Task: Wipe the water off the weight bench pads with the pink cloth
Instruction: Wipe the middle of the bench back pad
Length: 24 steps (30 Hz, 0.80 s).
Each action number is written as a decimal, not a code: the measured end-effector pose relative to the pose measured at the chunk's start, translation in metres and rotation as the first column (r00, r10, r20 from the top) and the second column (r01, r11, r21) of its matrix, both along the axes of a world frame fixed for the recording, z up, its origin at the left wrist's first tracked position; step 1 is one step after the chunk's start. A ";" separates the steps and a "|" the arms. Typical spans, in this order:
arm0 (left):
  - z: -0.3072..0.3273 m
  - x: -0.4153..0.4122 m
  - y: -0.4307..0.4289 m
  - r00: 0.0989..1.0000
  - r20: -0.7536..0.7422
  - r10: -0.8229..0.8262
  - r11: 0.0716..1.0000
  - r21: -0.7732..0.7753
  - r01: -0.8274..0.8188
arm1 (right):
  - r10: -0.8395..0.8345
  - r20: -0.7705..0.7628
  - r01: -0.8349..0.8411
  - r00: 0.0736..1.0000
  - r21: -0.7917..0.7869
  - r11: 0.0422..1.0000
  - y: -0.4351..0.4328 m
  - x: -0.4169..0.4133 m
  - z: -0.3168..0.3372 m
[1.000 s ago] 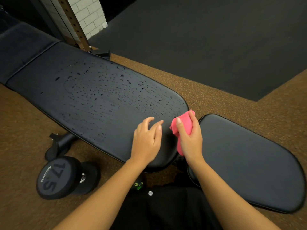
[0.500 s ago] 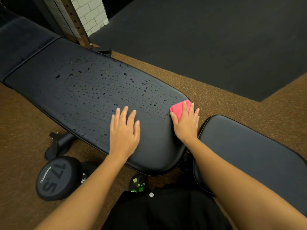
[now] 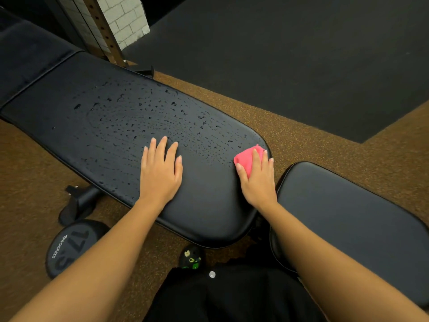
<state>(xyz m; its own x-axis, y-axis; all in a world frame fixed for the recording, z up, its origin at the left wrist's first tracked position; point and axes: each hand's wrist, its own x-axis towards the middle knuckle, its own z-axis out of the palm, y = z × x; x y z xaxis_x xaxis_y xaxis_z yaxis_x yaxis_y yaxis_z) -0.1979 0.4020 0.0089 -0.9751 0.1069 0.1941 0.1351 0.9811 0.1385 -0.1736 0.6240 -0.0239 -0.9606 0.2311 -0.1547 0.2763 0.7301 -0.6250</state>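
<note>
The long black back pad point(image 3: 116, 126) of the weight bench runs from upper left to centre, beaded with water drops over most of its top. Its near end, toward me, looks dry. A folded pink cloth point(image 3: 247, 156) lies on the pad's right end, and my right hand point(image 3: 257, 180) presses flat on it with straight fingers. My left hand point(image 3: 160, 170) rests flat on the pad, fingers straight, at the edge of the wet area. The smaller seat pad point(image 3: 348, 217) lies to the right and looks dry.
A black 17.5 dumbbell point(image 3: 69, 247) lies on the brown floor at lower left, beside the bench foot point(image 3: 79, 201). A perforated rack upright point(image 3: 102, 33) and white brick wall stand behind. Dark rubber matting point(image 3: 301, 66) covers the far floor.
My right hand went from holding the cloth bunched at the pad's edge to pressing it flat on the pad's right end. My left hand slid left and forward along the pad.
</note>
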 end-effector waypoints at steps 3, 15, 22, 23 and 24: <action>-0.003 0.000 -0.001 1.000 0.014 0.004 0.999 -0.033 -0.003 | 0.012 0.017 -0.011 1.000 -0.038 0.999 0.015 -0.021 0.000; -0.004 0.000 0.003 0.999 0.003 0.033 0.997 -0.065 -0.033 | 0.186 -0.064 -0.174 0.980 0.155 0.972 -0.005 0.006 -0.002; -0.004 0.000 0.003 0.999 -0.001 0.035 0.997 -0.071 -0.035 | 0.051 0.020 -0.050 0.998 -0.024 0.998 0.032 -0.058 -0.002; -0.004 0.000 0.003 0.999 -0.002 0.036 0.997 -0.069 -0.036 | 0.040 0.029 -0.038 0.999 -0.061 0.997 0.038 -0.068 -0.001; -0.004 -0.001 0.003 0.999 -0.003 0.037 0.997 -0.064 -0.037 | 0.026 0.039 -0.023 0.999 -0.090 0.996 0.042 -0.075 0.000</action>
